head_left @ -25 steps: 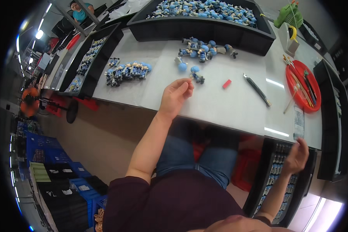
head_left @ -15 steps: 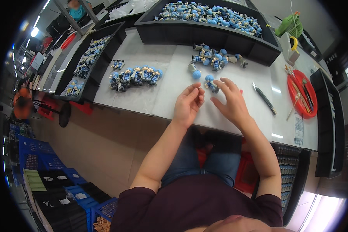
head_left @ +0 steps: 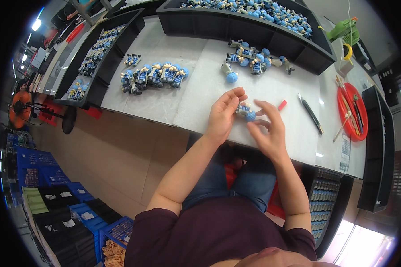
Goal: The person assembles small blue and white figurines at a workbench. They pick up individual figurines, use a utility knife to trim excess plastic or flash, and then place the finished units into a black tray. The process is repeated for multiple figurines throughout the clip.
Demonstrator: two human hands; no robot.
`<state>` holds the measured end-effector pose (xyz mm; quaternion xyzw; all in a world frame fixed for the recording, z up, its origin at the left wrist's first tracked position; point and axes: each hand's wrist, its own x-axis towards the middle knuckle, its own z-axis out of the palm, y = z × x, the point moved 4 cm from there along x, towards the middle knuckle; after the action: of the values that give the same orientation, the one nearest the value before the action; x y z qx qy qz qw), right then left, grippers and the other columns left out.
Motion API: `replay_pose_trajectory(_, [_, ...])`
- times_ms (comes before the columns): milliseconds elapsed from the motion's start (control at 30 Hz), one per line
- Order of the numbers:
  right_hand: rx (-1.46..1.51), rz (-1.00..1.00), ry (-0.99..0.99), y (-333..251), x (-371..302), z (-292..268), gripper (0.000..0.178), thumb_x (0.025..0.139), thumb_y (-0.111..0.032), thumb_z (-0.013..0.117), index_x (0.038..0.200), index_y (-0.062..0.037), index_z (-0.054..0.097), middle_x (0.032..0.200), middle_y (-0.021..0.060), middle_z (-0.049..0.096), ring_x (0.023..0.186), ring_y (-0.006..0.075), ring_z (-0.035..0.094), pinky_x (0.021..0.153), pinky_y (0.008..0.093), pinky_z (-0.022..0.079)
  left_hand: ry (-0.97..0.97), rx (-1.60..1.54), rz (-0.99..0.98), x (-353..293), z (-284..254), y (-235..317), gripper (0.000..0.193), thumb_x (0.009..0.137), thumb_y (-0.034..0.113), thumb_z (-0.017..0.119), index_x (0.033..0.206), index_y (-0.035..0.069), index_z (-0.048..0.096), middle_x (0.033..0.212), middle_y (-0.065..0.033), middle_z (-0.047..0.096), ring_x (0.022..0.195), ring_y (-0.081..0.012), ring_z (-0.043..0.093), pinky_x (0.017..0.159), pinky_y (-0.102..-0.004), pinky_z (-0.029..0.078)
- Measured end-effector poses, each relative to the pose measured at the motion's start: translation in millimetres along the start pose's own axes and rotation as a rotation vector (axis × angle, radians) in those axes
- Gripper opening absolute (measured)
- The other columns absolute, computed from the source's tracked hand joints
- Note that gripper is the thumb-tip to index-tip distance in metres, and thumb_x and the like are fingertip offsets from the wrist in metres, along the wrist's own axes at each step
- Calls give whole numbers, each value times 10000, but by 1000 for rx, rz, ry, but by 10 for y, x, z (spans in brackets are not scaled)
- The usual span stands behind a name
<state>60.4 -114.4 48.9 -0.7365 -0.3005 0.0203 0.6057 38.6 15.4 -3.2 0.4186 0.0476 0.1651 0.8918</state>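
My left hand [head_left: 223, 113] and my right hand [head_left: 268, 129] meet over the white table [head_left: 165, 107], both pinching one small blue toy figure [head_left: 245, 111] with a round blue head. A loose heap of the same blue figures [head_left: 254, 57] lies just beyond my hands. A row of finished-looking figures [head_left: 153, 75] lies to the left. A small red piece [head_left: 282, 105] sits right of my right hand.
A long black tray [head_left: 236, 26] full of blue figures runs along the back. Another black tray [head_left: 96, 53] with figures is at far left. A black pen-like tool [head_left: 311, 113], a red round dish [head_left: 353, 113] with sticks, a green tool [head_left: 343, 29], blue crates [head_left: 44, 178] on the floor.
My right hand came up from the black tray near my right knee to the table. Both hands closed on one figure, and the view moved in closer to the table.
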Motion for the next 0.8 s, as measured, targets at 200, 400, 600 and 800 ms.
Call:
replay_pose_trajectory(200, [-273, -211, 82, 180, 23, 23, 380, 657, 33, 688, 1013, -35, 576, 964, 97, 521, 878, 200, 550, 697, 292, 489, -118, -211, -121, -41, 123, 104, 350, 923, 156, 409, 1217, -34, 409, 1231, -165, 448, 1181, -263, 414, 968, -366, 372])
replay_pose_trajectory(400, [234, -239, 246, 97, -26, -38, 346, 659, 95, 687, 966, -8, 566, 981, 96, 558, 871, 153, 576, 746, 260, 515, -247, 56, -266, -23, 145, -6, 346, 921, 196, 434, 1167, -42, 483, 1131, -140, 532, 1048, -195, 520, 883, -323, 434])
replay_pose_trajectory(600, [-99, -235, 172, 185, -21, -56, 379, 639, 8, 732, 973, -15, 555, 921, 68, 577, 918, 142, 518, 726, 270, 442, -77, 127, -129, -13, 93, 12, 287, 880, 159, 519, 1099, -26, 530, 999, -124, 596, 877, -173, 594, 762, -300, 494])
replay_pose_trajectory(800, [385, 213, 12, 316, -41, -37, 230, 845, -80, 566, 1045, 32, 560, 878, 64, 589, 816, 113, 542, 718, 234, 447, 37, 51, -10, 6, 69, 48, 290, 881, 178, 516, 1091, -21, 529, 1030, -159, 586, 899, -197, 590, 823, -341, 469])
